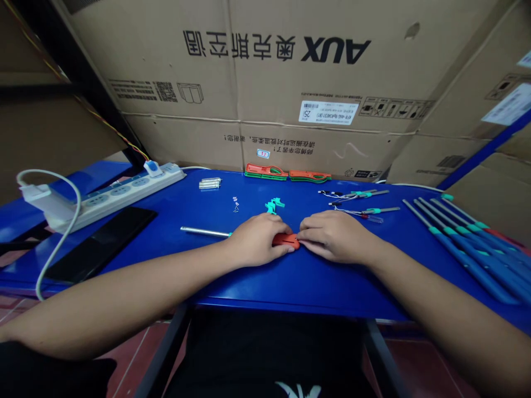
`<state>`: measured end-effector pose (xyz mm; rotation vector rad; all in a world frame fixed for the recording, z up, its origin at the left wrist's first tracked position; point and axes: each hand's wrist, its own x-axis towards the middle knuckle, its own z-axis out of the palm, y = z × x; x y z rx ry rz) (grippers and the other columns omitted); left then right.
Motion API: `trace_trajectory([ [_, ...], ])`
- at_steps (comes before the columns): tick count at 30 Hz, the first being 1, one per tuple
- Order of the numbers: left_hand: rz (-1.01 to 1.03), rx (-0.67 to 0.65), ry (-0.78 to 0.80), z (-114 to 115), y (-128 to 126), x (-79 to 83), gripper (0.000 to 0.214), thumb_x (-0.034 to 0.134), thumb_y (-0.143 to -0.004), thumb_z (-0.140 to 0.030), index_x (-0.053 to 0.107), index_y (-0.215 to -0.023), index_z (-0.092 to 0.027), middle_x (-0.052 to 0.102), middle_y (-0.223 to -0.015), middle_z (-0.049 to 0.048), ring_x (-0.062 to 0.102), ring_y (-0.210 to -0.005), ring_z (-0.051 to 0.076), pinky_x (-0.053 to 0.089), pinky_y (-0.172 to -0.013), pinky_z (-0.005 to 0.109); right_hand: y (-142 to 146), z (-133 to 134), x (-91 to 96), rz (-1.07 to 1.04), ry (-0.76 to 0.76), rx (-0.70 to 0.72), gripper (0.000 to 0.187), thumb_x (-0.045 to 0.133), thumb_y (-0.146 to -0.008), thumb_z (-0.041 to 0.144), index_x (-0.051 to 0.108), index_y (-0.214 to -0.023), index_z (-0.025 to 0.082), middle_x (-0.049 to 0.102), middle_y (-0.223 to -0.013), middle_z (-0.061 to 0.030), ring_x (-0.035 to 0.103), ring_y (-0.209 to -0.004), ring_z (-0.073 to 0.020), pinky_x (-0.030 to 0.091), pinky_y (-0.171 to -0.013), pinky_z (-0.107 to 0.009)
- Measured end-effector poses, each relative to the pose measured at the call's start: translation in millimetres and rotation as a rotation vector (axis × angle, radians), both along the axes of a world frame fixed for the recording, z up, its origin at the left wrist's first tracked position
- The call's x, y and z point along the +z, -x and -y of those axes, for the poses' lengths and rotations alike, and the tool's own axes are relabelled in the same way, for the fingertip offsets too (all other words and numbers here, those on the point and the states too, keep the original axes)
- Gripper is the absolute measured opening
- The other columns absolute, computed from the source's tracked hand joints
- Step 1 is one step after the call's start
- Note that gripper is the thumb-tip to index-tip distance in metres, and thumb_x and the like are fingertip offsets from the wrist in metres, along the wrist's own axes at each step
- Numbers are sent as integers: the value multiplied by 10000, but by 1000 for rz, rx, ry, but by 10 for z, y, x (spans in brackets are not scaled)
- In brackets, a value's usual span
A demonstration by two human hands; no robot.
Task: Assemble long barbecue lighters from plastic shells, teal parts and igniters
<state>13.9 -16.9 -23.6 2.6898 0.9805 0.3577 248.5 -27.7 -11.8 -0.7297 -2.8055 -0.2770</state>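
My left hand (259, 240) and my right hand (336, 237) meet at the middle of the blue table top (307, 282). Between them, an orange-red plastic piece (285, 240) is gripped, its left part under my left fingers and its right tip against my right fingertips. A metal rod (203, 231) with a teal collar runs from under my left hand's side. Small teal plastic parts (271, 205) lie just beyond my left hand. Thin wired pins with teal collars (360, 200) lie beyond my right hand.
Orange-and-green plastic pieces (266, 172) and short metal tubes (209, 183) lie along the far edge against cardboard boxes (265, 83). Long blue teal-banded rods (468, 249) lie at right. A power strip (124, 196) and black phone (99, 244) lie at left.
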Motion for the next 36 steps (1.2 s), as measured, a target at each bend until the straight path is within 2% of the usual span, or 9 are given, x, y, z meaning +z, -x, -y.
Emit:
trace_trajectory([
  [6, -1, -4, -11, 5, -2, 1, 333, 627, -912, -462, 708, -1036, -164, 679, -977, 81, 615, -945, 242, 499, -853, 370, 24, 28, 0, 76, -53, 20, 271, 495, -986, 248, 753, -1015, 173, 726, -886, -75, 603, -746, -180, 398, -680, -324],
  [14, 12, -22, 2, 9, -4, 1, 327, 654, -900, -439, 715, -1080, -174, 684, -994, 75, 620, -955, 237, 500, -866, 370, -8, 9, -14, -48, 23, 6, 252, 517, -982, 272, 753, -1029, 196, 737, -975, -56, 643, -778, -165, 429, -707, -308],
  [19, 16, -19, -10, 16, -7, 13, 318, 634, -908, -460, 712, -998, -165, 682, -955, 75, 622, -913, 230, 504, -824, 360, 14, 41, 13, 59, -11, 26, 266, 506, -978, 253, 754, -1048, 189, 724, -885, -55, 611, -738, -175, 379, -670, -322],
  [22, 5, -19, -14, 12, -11, 12, 309, 627, -907, -453, 705, -979, -163, 676, -936, 71, 623, -905, 231, 503, -822, 361, 47, 83, 45, 153, -25, 11, 264, 499, -965, 232, 753, -952, 159, 705, -829, -65, 594, -721, -182, 357, -671, -338],
  [27, -2, -28, -13, 5, -24, 2, 298, 624, -908, -435, 694, -992, -157, 669, -945, 75, 621, -920, 231, 503, -846, 360, 134, 146, 83, 203, 42, -24, 262, 497, -940, 213, 742, -880, 142, 695, -831, -74, 603, -723, -190, 376, -679, -351],
  [30, 2, -43, 12, 10, -28, -1, 315, 622, -918, -438, 699, -1040, -158, 670, -983, 83, 618, -954, 235, 501, -879, 364, 134, 114, 115, 183, 122, -19, 265, 491, -940, 216, 748, -944, 149, 706, -872, -86, 631, -781, -206, 416, -714, -351],
  [33, 14, -35, 52, 15, -16, 1, 320, 634, -916, -429, 707, -1121, -193, 677, -1040, 79, 615, -1003, 239, 494, -904, 367, -117, -21, 216, 81, 316, -32, 271, 512, -948, 267, 716, -1114, 206, 726, -1033, -85, 659, -953, -211, 467, -811, -336],
  [34, 20, -31, 67, 16, -10, 2, 323, 645, -910, -423, 707, -1141, -205, 680, -1061, 75, 615, -1016, 240, 492, -911, 367, -281, -78, 266, 23, 389, -112, 275, 543, -935, 311, 701, -1142, 221, 728, -1073, -79, 664, -969, -208, 480, -815, -328],
  [36, 31, -30, 93, 15, 3, 6, 337, 659, -898, -418, 706, -1162, -214, 684, -1088, 71, 613, -1031, 239, 489, -918, 364, -705, -180, 371, -104, 417, -411, 301, 570, -908, 404, 694, -1113, 222, 738, -1028, -72, 673, -856, -205, 496, -743, -325],
])
